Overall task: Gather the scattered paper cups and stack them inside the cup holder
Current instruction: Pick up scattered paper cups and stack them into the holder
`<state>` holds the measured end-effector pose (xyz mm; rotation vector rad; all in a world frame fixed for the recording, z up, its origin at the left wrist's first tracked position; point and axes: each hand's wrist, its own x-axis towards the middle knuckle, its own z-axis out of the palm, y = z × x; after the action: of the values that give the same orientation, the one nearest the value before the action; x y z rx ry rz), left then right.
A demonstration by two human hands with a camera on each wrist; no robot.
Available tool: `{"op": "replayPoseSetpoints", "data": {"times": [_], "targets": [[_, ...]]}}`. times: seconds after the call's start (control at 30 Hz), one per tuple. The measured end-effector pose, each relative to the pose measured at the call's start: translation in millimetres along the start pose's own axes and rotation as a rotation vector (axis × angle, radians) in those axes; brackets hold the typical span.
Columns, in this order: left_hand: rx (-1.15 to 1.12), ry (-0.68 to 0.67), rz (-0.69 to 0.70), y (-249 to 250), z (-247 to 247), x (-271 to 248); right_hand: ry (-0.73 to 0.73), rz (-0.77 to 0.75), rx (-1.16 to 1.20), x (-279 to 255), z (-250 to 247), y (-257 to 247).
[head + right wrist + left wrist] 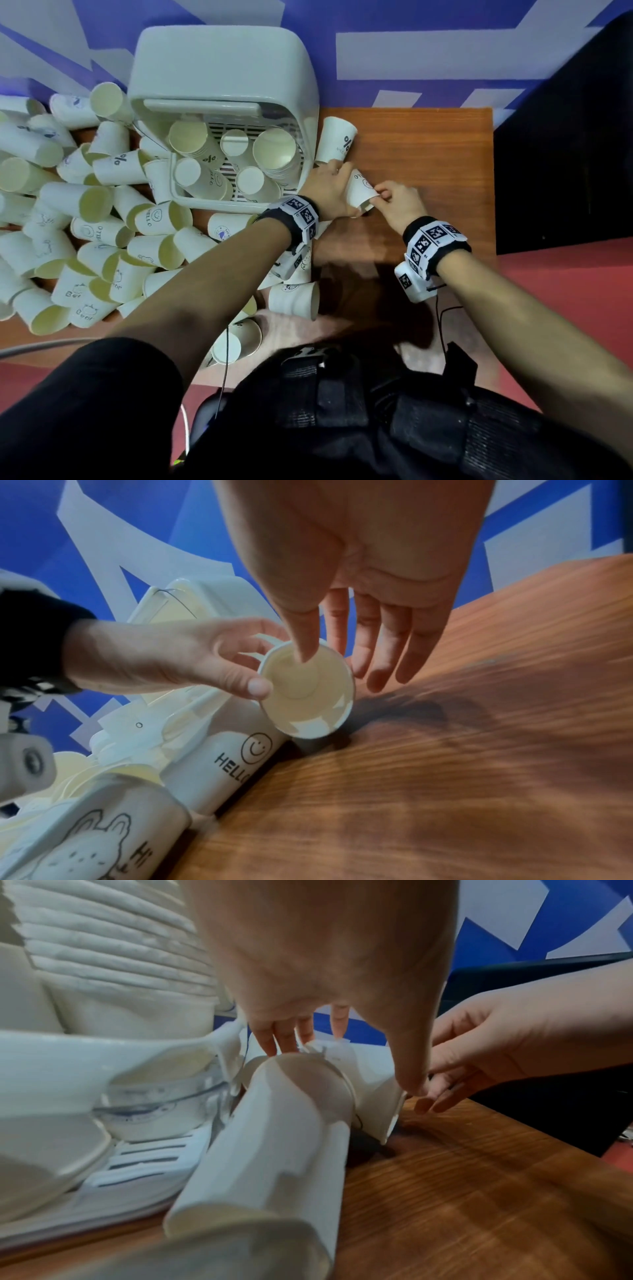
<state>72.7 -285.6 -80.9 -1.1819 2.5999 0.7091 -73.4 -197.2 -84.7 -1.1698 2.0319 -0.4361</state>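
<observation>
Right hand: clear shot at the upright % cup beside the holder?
Probably not directly. The left hand and the cup both hands grip sit between the right hand and the % cup. The tabletop to its right is bare, so reaching around looks feasible.

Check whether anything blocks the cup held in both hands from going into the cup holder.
Nothing solid stands between the held cup and the cup holder beside it, but loose cups lying inside crowd its opening.

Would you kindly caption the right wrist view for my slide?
Both hands hold one paper cup: left hand grips its rim, right hand thumb inside.
</observation>
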Motion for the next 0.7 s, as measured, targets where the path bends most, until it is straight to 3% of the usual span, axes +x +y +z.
{"op": "replayPoseSetpoints", "data": {"times": [0.2, 0.37, 0.7], "targets": [[-0.213, 0.134, 0.114, -2.5, -4.6, -20.7, 0.065, -0.059, 0.125, -22.4, -9.0, -6.9], [-0.317, 0.162, 0.135, 0.9, -15.2, -41.5, 0.129, -0.136, 0.193, -44.4, -16.9, -18.4], [-0.307, 0.236, 0.170, -13.8, -27.6, -93.5, 0.148, -0.264, 0.264, -76.3, -22.1, -51.7]]}}
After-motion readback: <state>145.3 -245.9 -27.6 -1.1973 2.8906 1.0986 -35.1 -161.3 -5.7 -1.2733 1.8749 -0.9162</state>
